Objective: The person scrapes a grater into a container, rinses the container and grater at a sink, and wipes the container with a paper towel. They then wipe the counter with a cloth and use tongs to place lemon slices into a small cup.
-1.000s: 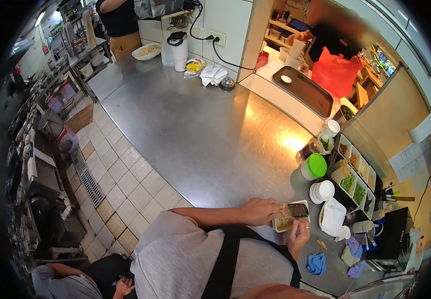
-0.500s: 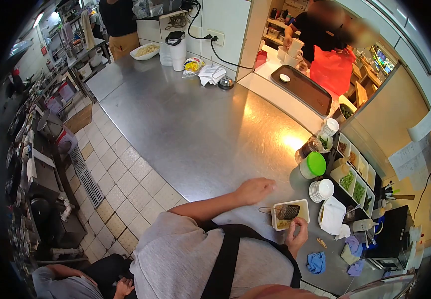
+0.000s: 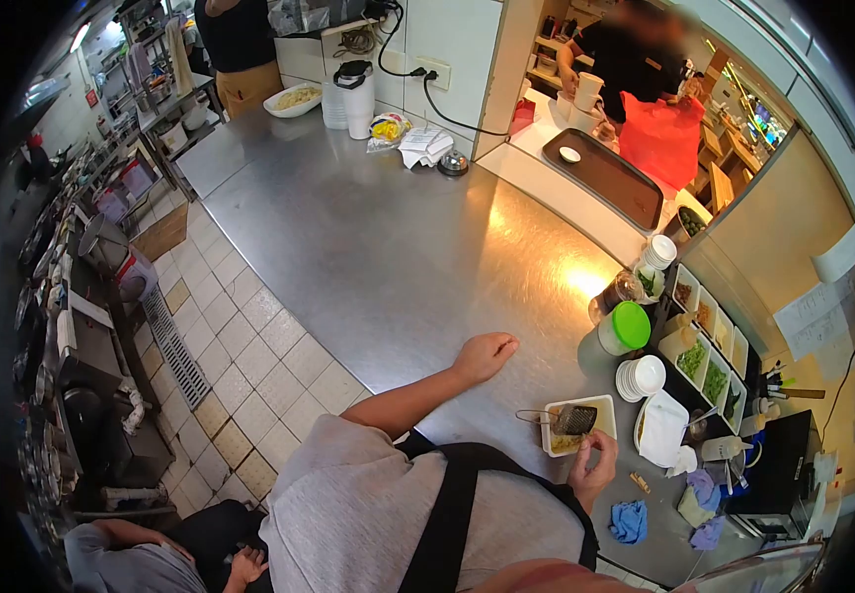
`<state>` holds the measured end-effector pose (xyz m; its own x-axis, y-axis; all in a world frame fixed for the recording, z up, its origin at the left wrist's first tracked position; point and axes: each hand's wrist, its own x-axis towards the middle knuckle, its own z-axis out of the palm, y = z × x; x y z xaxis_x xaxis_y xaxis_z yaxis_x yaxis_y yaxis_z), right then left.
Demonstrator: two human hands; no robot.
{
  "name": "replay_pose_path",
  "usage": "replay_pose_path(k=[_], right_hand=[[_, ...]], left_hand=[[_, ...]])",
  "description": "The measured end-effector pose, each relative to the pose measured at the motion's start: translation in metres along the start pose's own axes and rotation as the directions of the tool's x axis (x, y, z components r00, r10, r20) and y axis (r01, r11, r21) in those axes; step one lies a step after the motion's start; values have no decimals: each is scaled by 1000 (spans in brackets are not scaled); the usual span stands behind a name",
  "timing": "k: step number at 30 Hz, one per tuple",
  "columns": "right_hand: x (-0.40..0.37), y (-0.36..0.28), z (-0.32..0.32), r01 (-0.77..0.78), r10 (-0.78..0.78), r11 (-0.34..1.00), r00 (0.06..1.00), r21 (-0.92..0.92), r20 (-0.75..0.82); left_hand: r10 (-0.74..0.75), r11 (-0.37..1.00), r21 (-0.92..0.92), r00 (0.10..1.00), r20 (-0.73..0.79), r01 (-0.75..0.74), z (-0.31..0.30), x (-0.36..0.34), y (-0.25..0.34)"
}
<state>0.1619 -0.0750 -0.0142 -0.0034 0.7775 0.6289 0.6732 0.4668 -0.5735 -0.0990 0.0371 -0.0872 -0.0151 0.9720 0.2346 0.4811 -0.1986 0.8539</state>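
My left hand [image 3: 487, 358] is held over the steel counter [image 3: 388, 227], its fingers curled closed; nothing shows in it. My right hand [image 3: 595, 465] is at the near right corner of a white rectangular tub [image 3: 606, 406], thumb and fingertips pinched together. Whether something small is between them I cannot make out. A small dark metal grater [image 3: 575, 420] with a wire handle lies across the tub, close to those fingertips. Yellowish bits lie in the bottom of the tub.
Beside the tub stand stacked white dishes [image 3: 641, 378], a green-lidded container [image 3: 629, 330] and a white lidded box [image 3: 661, 428]. A blue cloth [image 3: 629, 521] lies near my right arm. Beyond are bins of chopped greens [image 3: 714, 383] and a brown tray [image 3: 605, 176]. Another person sits low at left.
My left hand has moved left and slightly away from me, its fingers more tightly curled. My right hand stays by the tub. Across the pass, a person's hand has shifted over the red bag.
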Motion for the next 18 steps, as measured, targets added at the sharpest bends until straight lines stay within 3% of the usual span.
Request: replay_pose_path(k=[14, 18], right_hand=[[1, -6, -8, 111, -110, 992, 994, -61, 26], [0, -8, -6, 64, -57, 994, 995, -84, 87]], left_hand=[[35, 999, 11, 999, -24, -34, 1, -1, 1], [49, 999, 8, 998, -30, -49, 1, 0, -1]])
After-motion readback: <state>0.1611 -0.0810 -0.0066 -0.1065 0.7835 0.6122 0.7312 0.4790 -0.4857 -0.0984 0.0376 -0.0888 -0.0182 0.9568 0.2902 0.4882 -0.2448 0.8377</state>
